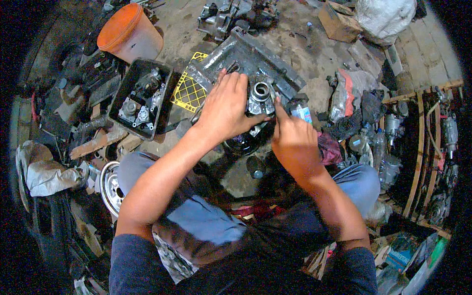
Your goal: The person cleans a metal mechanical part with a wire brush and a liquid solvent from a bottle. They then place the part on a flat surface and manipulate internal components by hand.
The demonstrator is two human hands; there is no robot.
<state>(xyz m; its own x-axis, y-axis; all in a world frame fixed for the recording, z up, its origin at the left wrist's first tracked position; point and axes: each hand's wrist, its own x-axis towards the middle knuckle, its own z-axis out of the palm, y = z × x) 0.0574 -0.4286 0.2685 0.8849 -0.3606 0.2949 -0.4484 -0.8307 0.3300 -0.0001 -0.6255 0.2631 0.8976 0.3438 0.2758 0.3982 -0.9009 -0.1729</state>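
A greasy metal machine part (260, 92) with a round, shiny collar and open bore stands in front of me. My left hand (223, 105) grips it from the left, fingers over its far side and thumb across its near edge. On the other side, my right hand (296, 140) has its index finger stretched along the part, the other fingers curled; what they hold, if anything, is hidden. Beneath and behind lies a dark metal tray (263, 54). A round black piece (243, 144) sits just below the part, partly covered by my hands.
A black bin of metal parts (164, 83) and a yellow plastic grate (189, 91) lie left, with an orange-topped bucket (125, 32) behind. More machine parts (216, 22) sit far ahead. Rags (349, 93), bottles (378, 147) and a wooden rack (419, 157) line the right.
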